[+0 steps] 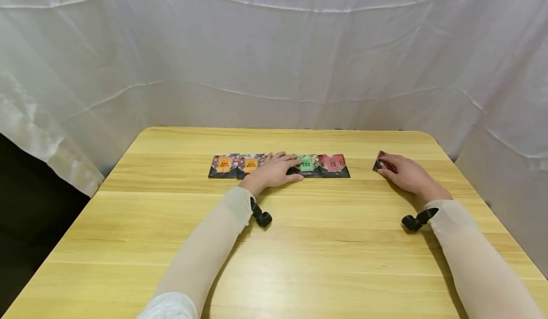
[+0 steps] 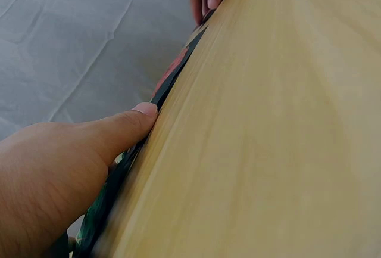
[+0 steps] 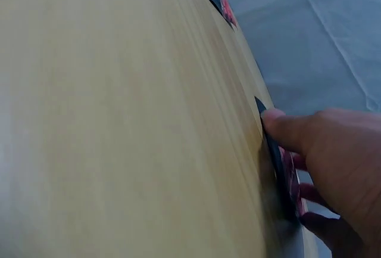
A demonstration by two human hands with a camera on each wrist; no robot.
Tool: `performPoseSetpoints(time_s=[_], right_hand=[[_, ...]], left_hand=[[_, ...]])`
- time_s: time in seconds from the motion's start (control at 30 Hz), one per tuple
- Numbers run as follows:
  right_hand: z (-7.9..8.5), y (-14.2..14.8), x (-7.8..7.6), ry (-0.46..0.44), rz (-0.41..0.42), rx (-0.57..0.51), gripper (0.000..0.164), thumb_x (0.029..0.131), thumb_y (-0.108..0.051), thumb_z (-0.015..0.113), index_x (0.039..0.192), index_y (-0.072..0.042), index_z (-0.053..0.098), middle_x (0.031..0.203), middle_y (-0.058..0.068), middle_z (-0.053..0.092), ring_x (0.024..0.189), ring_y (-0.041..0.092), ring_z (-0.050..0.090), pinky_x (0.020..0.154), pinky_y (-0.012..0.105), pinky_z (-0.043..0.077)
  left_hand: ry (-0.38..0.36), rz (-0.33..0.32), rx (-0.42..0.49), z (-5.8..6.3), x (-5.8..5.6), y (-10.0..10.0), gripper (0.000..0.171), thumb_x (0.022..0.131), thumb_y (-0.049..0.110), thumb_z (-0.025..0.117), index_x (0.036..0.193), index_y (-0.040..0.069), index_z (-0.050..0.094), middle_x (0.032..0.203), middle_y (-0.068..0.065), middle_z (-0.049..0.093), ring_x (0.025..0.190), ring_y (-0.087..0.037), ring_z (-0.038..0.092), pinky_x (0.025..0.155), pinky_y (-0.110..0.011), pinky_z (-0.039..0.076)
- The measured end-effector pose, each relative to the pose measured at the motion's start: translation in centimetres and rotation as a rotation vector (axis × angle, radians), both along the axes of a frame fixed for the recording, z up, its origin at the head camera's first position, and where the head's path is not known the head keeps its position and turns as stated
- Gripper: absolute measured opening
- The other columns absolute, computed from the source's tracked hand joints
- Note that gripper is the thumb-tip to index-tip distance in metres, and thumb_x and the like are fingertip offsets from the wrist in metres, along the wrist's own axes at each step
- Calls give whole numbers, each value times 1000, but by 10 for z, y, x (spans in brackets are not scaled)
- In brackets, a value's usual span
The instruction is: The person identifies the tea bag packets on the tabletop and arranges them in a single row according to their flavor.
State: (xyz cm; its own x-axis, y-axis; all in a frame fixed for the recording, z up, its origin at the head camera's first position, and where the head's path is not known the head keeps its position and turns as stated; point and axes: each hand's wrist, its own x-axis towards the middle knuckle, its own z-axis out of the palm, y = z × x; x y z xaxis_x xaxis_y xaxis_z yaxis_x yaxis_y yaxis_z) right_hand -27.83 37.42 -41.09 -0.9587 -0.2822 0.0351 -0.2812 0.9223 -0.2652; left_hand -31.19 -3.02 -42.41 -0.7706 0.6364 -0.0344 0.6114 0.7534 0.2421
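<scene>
A row of flat dark food packets lies along the far part of the table. Two carry orange labels, the outer orange packet (image 1: 223,165) and the inner orange packet (image 1: 250,164); then come a green-labelled packet (image 1: 306,164) and a red-labelled packet (image 1: 334,164). My left hand (image 1: 274,171) rests over the middle of the row, fingers spread, touching the green one and hiding what is under the palm. Apart from the row on the right, my right hand (image 1: 406,174) holds a dark red packet (image 3: 275,154) between thumb and fingers, covering most of it.
The light wooden table (image 1: 291,252) extends in front of the packets toward me. White curtain cloth (image 1: 274,62) hangs behind its far edge and along the sides. A black wrist camera (image 1: 262,216) sits on the left wrist, another camera (image 1: 414,222) on the right.
</scene>
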Motion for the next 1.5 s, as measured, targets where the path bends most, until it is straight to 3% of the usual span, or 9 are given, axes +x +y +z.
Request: performPoseSetpoints(time_s=[0.23,0.9,1.5], right_hand=[[-2,-9,-4,-28,66,-18,64,101,-39,54,148,1,39,146,31,37,131,51,36,105,64,30],[-1,-37,-16,-60,232,-44,54,99,-27,59,147,-6,46,151,23,36,137,45,31,109,61,26],[-4,-45,-15,-70,233,-32,54,98,-24,60,148,-8,45,151,23,36,138,45,30,109,62,25]], left_hand=[[6,-1,3,0,0,0,70,95,67,41,154,29,34,159,2,27,147,-32,18,115,-61,9],[12,-11,1,3,1,0,69,96,63,45,154,27,35,159,1,29,146,-32,19,115,-62,11],[5,-2,-11,-2,0,0,71,94,67,41,154,30,33,159,4,26,147,-30,17,116,-60,8]])
